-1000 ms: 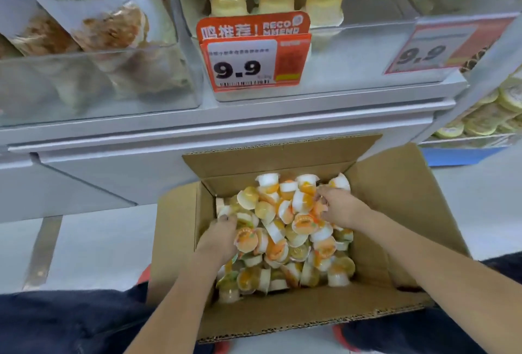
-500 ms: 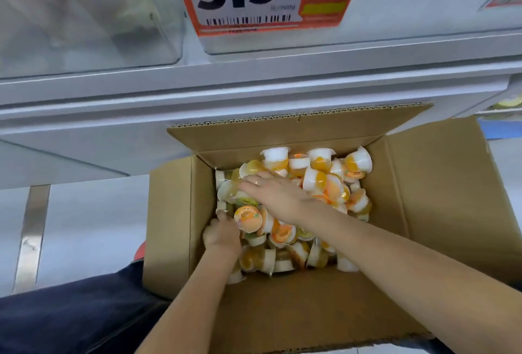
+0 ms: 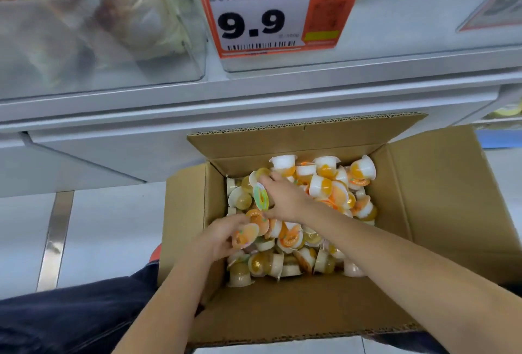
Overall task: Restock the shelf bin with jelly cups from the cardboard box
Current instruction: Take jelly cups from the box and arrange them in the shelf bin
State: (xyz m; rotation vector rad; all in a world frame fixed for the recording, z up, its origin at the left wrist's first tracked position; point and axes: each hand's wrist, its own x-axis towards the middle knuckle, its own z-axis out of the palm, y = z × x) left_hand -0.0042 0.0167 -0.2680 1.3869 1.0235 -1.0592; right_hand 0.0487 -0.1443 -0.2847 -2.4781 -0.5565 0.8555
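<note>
An open cardboard box (image 3: 186, 212) on the floor holds several small jelly cups (image 3: 324, 184) with orange and yellow filling. My left hand (image 3: 217, 237) is inside the box at its left side, fingers curled round an orange-lidded jelly cup (image 3: 245, 236). My right hand (image 3: 282, 198) reaches across the pile toward the box's left and grips a cup with a green lid (image 3: 261, 196). The clear shelf bin (image 3: 395, 28) sits above, behind an orange price tag (image 3: 265, 14) reading 9.9; its contents are out of view.
A second clear bin (image 3: 99, 42) with bagged snacks sits on the shelf at upper left. The white shelf edge (image 3: 254, 93) overhangs the box's far flap. Dark trouser legs (image 3: 70, 314) frame the box at lower left. Pale tiled floor (image 3: 113, 226) lies left of the box.
The view tilted up a little. My left hand rose from the pile holding an orange-lidded cup. My right hand closed on a green-lidded cup at the left side of the pile.
</note>
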